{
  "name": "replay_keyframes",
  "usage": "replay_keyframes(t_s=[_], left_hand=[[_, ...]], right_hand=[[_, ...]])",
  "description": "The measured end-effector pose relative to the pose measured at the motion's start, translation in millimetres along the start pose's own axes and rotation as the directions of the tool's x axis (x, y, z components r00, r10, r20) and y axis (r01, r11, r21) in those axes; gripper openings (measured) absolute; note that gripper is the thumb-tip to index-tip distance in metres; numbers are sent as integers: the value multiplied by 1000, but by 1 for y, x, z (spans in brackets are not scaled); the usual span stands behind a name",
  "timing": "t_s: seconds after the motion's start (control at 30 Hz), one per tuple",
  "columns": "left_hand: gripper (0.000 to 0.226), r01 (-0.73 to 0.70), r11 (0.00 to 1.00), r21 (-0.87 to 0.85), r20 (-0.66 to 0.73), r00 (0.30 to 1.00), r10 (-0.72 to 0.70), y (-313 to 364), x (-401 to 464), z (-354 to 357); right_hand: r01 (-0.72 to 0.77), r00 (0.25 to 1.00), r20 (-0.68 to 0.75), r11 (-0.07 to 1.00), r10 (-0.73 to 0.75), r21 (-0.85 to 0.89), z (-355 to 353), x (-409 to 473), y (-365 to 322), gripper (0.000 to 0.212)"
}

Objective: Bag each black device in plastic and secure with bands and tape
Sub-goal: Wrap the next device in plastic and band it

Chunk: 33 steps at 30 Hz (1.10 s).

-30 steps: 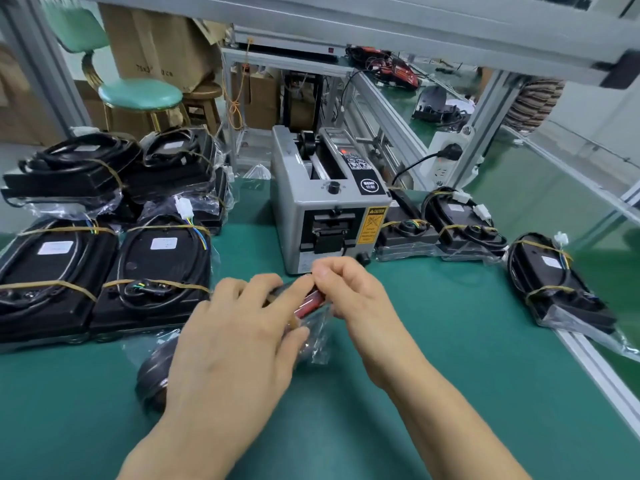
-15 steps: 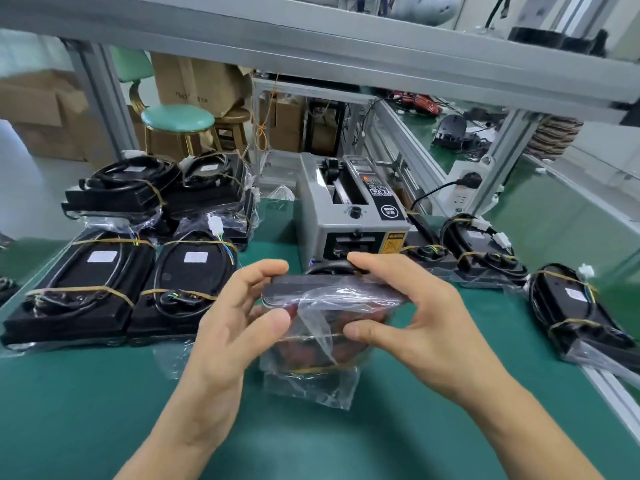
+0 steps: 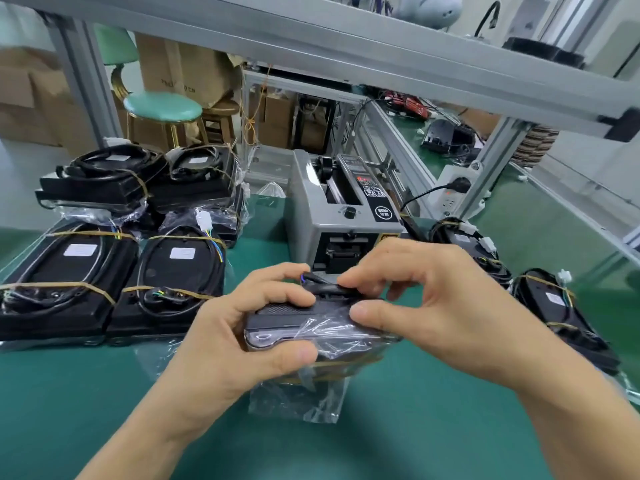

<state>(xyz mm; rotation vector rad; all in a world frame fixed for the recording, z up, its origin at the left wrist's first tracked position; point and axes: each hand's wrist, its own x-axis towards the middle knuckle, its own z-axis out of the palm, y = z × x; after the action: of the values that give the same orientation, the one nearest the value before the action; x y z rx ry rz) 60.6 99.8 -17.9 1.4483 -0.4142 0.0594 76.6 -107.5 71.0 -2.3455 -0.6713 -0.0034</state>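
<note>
**Bagged device held in both hands above bench**

Left hand [image 3: 239, 341] grip: thumb and fingers curled round the left end of a black plastic device in a clear plastic bag [image 3: 311, 323]. Right hand [image 3: 426, 306] grip: thumb and fingertips pinch its right end and top edge. Device sits edge-up, just above the green bench [image 3: 398, 438], directly before the grey tape dispenser machine [image 3: 341, 220]. Yellow rubber band [image 3: 343, 363] crosses its lower part. Bag's loose end [image 3: 294, 403] hangs below. Banded, bagged black devices [image 3: 114, 271] stacked on bench at left.
</note>
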Motion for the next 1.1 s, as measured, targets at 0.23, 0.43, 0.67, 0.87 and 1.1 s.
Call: replay_keyframes(t_s=[0.23, 0.43, 0.67, 0.87, 1.1], left_hand=[[41, -18, 999, 47, -20, 1000, 19, 2, 1, 3], [41, -39, 996, 82, 11, 999, 38, 4, 1, 5], [45, 8, 1000, -5, -95, 995, -8, -1, 3, 1], [65, 61, 998, -8, -124, 990, -62, -1, 6, -8], [41, -49, 995, -88, -474, 881, 1, -11, 22, -25]], right_hand=[[66, 994, 90, 989, -55, -133, -14, 0, -9, 13], [97, 986, 150, 983, -74, -157, -12, 4, -8, 24], [406, 874, -76, 806, -480, -430, 20, -8, 8, 13], [325, 656, -426, 743, -623, -586, 83, -17, 34, 13], [-7, 720, -656, 948, 226, 318, 67, 5, 50, 8]])
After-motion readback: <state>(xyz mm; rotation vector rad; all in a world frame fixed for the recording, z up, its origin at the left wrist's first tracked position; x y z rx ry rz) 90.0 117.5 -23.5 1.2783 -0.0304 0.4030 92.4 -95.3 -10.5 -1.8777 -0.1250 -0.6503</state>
